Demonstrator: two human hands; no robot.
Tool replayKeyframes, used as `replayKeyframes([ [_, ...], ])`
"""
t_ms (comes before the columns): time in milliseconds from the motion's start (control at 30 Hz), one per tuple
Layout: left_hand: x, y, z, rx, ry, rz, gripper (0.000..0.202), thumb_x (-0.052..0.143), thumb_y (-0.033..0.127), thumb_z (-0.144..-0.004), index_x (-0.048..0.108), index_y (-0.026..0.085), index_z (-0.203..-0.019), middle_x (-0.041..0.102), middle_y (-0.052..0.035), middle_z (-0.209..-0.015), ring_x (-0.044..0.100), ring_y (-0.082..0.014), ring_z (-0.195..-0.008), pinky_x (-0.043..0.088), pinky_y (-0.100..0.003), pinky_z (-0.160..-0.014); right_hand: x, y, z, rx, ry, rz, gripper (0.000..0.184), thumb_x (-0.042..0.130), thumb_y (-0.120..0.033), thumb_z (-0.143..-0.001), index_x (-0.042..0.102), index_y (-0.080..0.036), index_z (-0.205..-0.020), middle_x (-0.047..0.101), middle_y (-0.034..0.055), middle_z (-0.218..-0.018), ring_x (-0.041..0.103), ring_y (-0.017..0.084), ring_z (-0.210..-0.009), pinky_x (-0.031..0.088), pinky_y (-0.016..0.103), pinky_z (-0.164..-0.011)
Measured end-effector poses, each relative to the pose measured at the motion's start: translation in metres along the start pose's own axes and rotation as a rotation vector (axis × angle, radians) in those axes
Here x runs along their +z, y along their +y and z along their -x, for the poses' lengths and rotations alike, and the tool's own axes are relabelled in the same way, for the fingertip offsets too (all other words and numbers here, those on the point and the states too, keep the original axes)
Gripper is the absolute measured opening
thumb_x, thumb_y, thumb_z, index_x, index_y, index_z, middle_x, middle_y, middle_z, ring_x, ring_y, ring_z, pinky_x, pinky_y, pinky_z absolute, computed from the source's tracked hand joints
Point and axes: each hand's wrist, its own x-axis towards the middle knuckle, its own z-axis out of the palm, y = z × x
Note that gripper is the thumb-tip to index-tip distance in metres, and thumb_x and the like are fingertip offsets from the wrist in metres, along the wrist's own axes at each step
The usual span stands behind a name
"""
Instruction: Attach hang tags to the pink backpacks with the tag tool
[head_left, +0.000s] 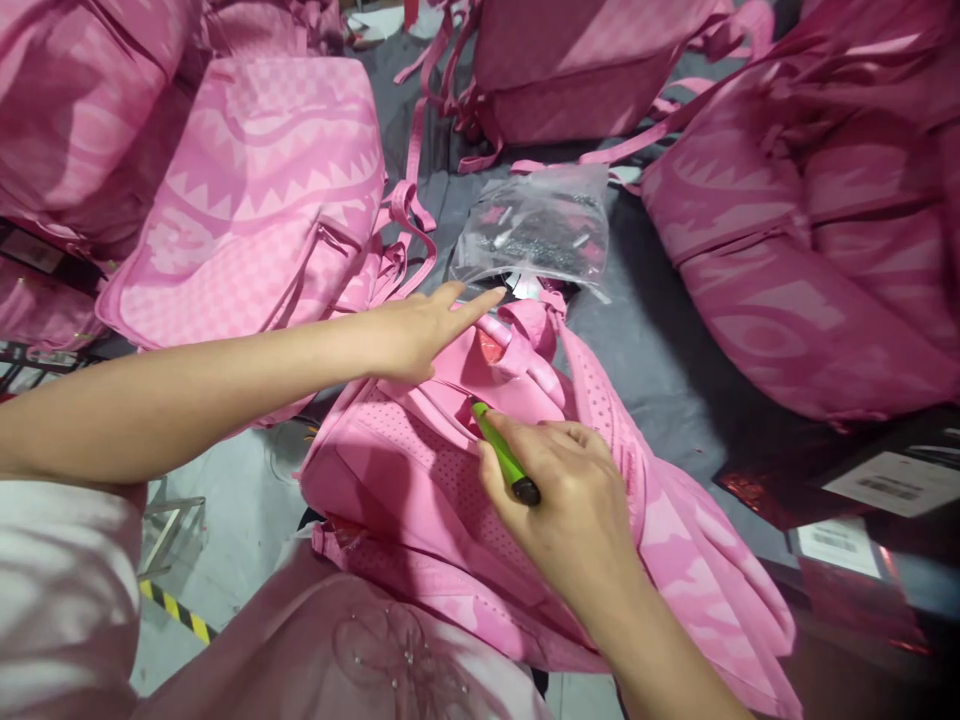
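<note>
A pink backpack point(420, 500) lies in front of me, its dotted back panel and straps facing up. My right hand point(566, 490) is closed around a slim green tool point(499, 450) with a black end; its kind is unclear. The tool's far tip meets the pink fabric near the top of the panel. Fingers extended, my left hand point(431, 330) rests at the backpack's upper edge, close to the top handle. Just beyond the handle sits a clear plastic pouch point(532, 230) with dark contents.
Other pink backpacks stand around: a shark-tooth patterned one point(262, 200) at left, another point(570, 70) at the back, and a bulky one point(810, 250) at right. Labelled packets point(892, 480) lie at the right on the dark table cover point(660, 350). Striped floor tape point(180, 612) shows below left.
</note>
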Motion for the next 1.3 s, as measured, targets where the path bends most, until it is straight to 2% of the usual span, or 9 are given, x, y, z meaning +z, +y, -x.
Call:
replayKeyframes([
  [100, 0.001, -0.002, -0.001, -0.003, 0.007, 0.017, 0.119, 0.063, 0.015, -0.075, -0.02, 0.034, -0.158, 0.016, -0.0178, -0.167, 0.056, -0.0256, -0.128, 0.048, -0.034, -0.097, -0.003, 0.001, -0.002, 0.009, -0.032, 0.015, 0.022, 0.057, -0.023, -0.094, 0.069, -0.015, -0.111, 0.074, 0.0036, -0.075, 0.066, 0.018, -0.065, 0.047, 0.037, -0.076],
  [267, -0.002, -0.007, -0.002, 0.052, -0.027, 0.04, 0.113, 0.061, 0.017, -0.078, -0.016, 0.032, -0.159, 0.018, -0.018, -0.166, 0.054, -0.0265, -0.132, 0.049, -0.032, -0.096, -0.003, -0.001, -0.005, 0.068, -0.06, -0.057, 0.022, 0.058, -0.023, -0.094, 0.07, -0.017, -0.112, 0.077, 0.0052, -0.082, 0.07, 0.019, -0.072, 0.047, 0.035, -0.075],
  [333, -0.005, -0.007, -0.002, 0.067, -0.039, 0.039, 0.113, 0.061, 0.016, -0.078, -0.016, 0.032, -0.159, 0.02, -0.0185, -0.165, 0.055, -0.0258, -0.131, 0.049, -0.031, -0.096, 0.001, -0.003, -0.008, 0.092, -0.072, -0.106, 0.022, 0.058, -0.023, -0.094, 0.07, -0.016, -0.111, 0.077, 0.0057, -0.081, 0.071, 0.019, -0.07, 0.048, 0.036, -0.075],
  [433, -0.009, -0.003, 0.0, 0.021, -0.069, 0.025, 0.109, 0.06, 0.015, -0.08, -0.012, 0.03, -0.16, 0.02, -0.0195, -0.164, 0.056, -0.0255, -0.13, 0.049, -0.03, -0.096, 0.011, -0.008, -0.014, 0.114, -0.066, -0.226, 0.024, 0.059, -0.02, -0.093, 0.07, -0.015, -0.113, 0.077, 0.0056, -0.081, 0.071, 0.019, -0.068, 0.05, 0.036, -0.074],
  [567, -0.004, -0.003, 0.0, 0.011, -0.041, 0.018, 0.105, 0.059, 0.013, -0.081, -0.008, 0.029, -0.161, 0.024, -0.0198, -0.162, 0.056, -0.0253, -0.129, 0.049, -0.03, -0.095, 0.021, -0.008, -0.021, 0.128, -0.089, -0.354, 0.025, 0.06, -0.019, -0.092, 0.071, -0.019, -0.115, 0.079, 0.0057, -0.092, 0.074, 0.02, -0.078, 0.052, 0.035, -0.077],
  [667, 0.008, -0.008, -0.003, 0.039, 0.051, 0.008, 0.11, 0.062, 0.013, -0.078, -0.009, 0.032, -0.16, 0.03, -0.0176, -0.159, 0.056, -0.025, -0.128, 0.049, -0.031, -0.094, 0.022, -0.005, -0.02, 0.138, -0.091, -0.306, 0.025, 0.06, -0.02, -0.092, 0.071, -0.018, -0.115, 0.079, 0.0061, -0.09, 0.074, 0.021, -0.078, 0.054, 0.036, -0.078],
  [767, 0.015, -0.011, -0.005, 0.051, 0.105, -0.01, 0.113, 0.063, 0.013, -0.076, -0.01, 0.033, -0.16, 0.034, -0.0159, -0.156, 0.058, -0.024, -0.123, 0.05, -0.029, -0.09, 0.021, -0.005, -0.017, 0.137, -0.039, -0.274, 0.025, 0.06, -0.02, -0.093, 0.071, -0.018, -0.115, 0.079, 0.0062, -0.09, 0.073, 0.021, -0.076, 0.055, 0.036, -0.075],
  [933, 0.011, -0.005, -0.003, 0.005, 0.072, -0.015, 0.107, 0.061, 0.011, -0.078, -0.003, 0.034, -0.16, 0.033, -0.016, -0.157, 0.06, -0.0245, -0.121, 0.051, -0.029, -0.087, 0.022, -0.01, -0.017, 0.133, -0.001, -0.227, 0.025, 0.061, -0.021, -0.093, 0.071, -0.016, -0.114, 0.079, 0.0075, -0.089, 0.072, 0.021, -0.073, 0.053, 0.036, -0.074],
  [1300, -0.002, 0.005, 0.003, -0.033, 0.008, -0.029, 0.098, 0.057, 0.009, -0.083, 0.002, 0.029, -0.161, 0.036, -0.018, -0.154, 0.061, -0.0239, -0.118, 0.051, -0.03, -0.088, 0.022, -0.014, -0.02, 0.134, -0.037, -0.232, 0.026, 0.061, -0.023, -0.093, 0.073, -0.014, -0.114, 0.079, 0.008, -0.091, 0.072, 0.022, -0.075, 0.053, 0.036, -0.073],
])
